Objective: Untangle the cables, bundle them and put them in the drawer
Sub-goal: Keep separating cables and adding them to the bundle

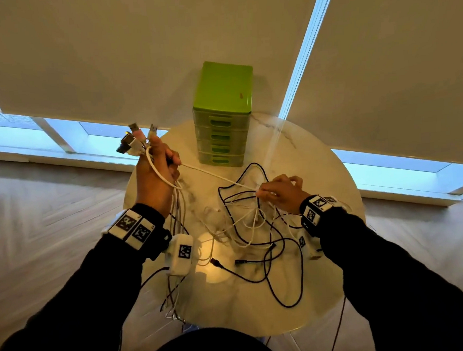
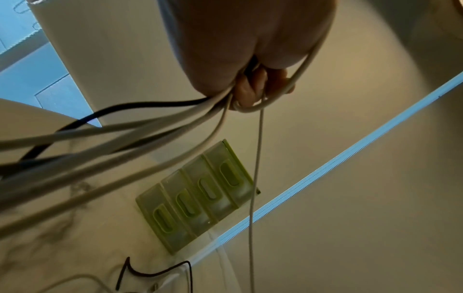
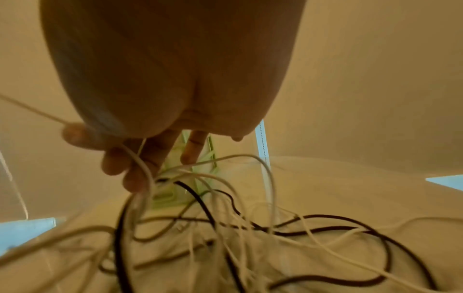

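Cables (image 1: 258, 228) lie in a loose black-and-white tangle across the round marbled worktop (image 1: 327, 299) in front of you, some of them trailing off its near edge. Behind the tangle, at the far side of the worktop, stands the green drawer unit (image 1: 222, 113), its translucent drawers all closed, with the drawn window blinds (image 1: 109, 52) rising behind it. Your left hand (image 1: 156, 177) is raised above the left edge of the worktop, and its fingers (image 2: 250, 89) are curled tight round a gathered bunch of cables (image 2: 150, 128); their plug ends (image 1: 136, 140) fan out above your fist, while the cords hang down past your wrist toward the floor. From that fist one thin white cable (image 1: 214, 176) runs taut across to your right hand (image 1: 283, 194), which hovers low over the middle of the tangle. There the thumb and fingers (image 3: 132, 174) of your right hand pinch the white cable where it enters the knot of other strands; the remaining fingers are held loosely spread. A black plug end (image 1: 242, 261) lies free on the worktop near you, just beside a darker connector (image 1: 215, 262).
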Motion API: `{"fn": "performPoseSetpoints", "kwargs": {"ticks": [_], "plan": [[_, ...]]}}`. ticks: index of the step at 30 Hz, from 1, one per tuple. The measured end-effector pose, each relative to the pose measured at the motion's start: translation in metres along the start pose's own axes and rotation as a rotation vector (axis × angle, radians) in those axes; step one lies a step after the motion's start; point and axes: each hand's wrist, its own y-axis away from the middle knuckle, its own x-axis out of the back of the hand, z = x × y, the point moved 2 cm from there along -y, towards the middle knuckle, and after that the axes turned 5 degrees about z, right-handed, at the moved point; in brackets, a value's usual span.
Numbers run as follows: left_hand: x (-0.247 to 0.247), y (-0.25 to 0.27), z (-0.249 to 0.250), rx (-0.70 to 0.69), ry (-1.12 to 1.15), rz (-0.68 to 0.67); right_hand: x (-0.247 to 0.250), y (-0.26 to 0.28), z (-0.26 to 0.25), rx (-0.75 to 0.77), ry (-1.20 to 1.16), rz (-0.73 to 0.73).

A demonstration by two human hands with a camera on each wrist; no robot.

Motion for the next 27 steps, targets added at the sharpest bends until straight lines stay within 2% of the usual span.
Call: {"fn": "performPoseSetpoints", "kwargs": {"ticks": [2,5,7,9,11,14,16,18,24,27], "plan": [[-0.001,0.000,-0.004,0.021,-0.033,-0.028,0.015,0.000,-0.007,-0.030,-0.049,0.143],[-0.018,0.014,-0.020,0.110,-0.025,-0.153,0.039,0.001,-0.033,-0.089,-0.096,0.386],[-0.034,0.026,-0.035,0.150,-0.130,-0.214,0.047,0.003,-0.053,-0.072,-0.095,0.476],[-0.049,0.034,-0.046,0.202,-0.201,-0.261,0.047,0.009,-0.070,0.006,-0.054,0.506],[-0.060,0.038,-0.046,0.272,-0.204,-0.287,0.043,0.018,-0.082,0.122,-0.003,0.477],[-0.069,0.040,-0.043,0.362,-0.171,-0.311,0.035,0.028,-0.090,0.317,-0.078,0.408],[-0.071,0.038,-0.047,0.353,-0.175,-0.323,0.028,0.031,-0.090,0.351,-0.070,0.388],[-0.071,0.035,-0.051,0.327,-0.177,-0.329,0.018,0.033,-0.087,0.302,-0.029,0.337],[-0.066,0.037,-0.038,0.266,-0.172,-0.301,-0.009,0.028,-0.052,0.028,0.152,-0.030],[-0.052,0.027,-0.026,0.232,-0.143,-0.267,-0.015,0.024,-0.021,-0.081,0.167,-0.092]]}}
